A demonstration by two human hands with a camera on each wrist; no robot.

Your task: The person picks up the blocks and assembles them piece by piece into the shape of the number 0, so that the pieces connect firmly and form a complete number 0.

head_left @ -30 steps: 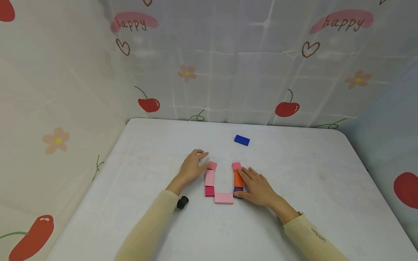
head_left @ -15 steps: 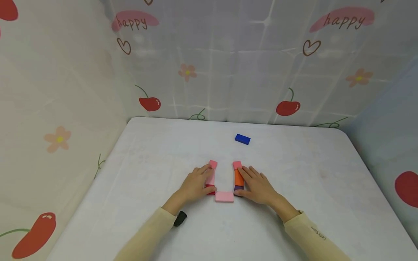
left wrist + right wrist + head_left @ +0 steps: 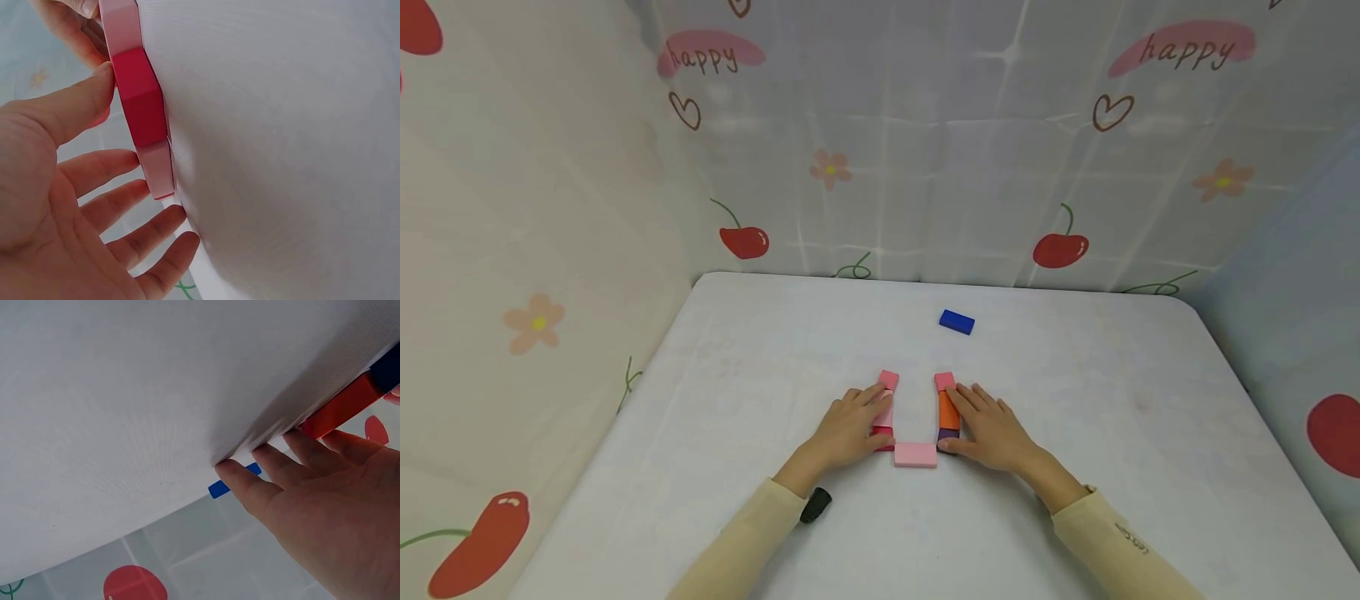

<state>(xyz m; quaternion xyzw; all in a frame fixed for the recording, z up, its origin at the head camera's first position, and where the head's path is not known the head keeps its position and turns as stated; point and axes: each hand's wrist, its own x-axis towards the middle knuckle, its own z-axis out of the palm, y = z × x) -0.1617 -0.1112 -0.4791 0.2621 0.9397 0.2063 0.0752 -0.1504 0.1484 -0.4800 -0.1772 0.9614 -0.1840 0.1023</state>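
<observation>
Flat blocks form a U in the head view. My left hand (image 3: 844,429) lies along its left arm, thumb at the crimson block (image 3: 140,97) and fingers against the light pink block (image 3: 886,414). A pink block (image 3: 889,379) tops that arm. Along the right arm rests my right hand (image 3: 996,435), its fairly straight fingers beside the orange block (image 3: 949,412). Its thumb touches the dark purple block (image 3: 950,434); another pink block (image 3: 944,381) sits at the far end. A light pink block (image 3: 915,455) lies crosswise at the bottom. Neither hand curls round a block.
A blue block (image 3: 957,322) lies alone farther back on the white table (image 3: 1075,367). Behind the table hangs a printed curtain (image 3: 925,167). A black object (image 3: 816,505) shows by the left wrist.
My left hand has come down from the upper left to lie against the left arm of blocks, and has stayed there since. The right hand keeps its place.
</observation>
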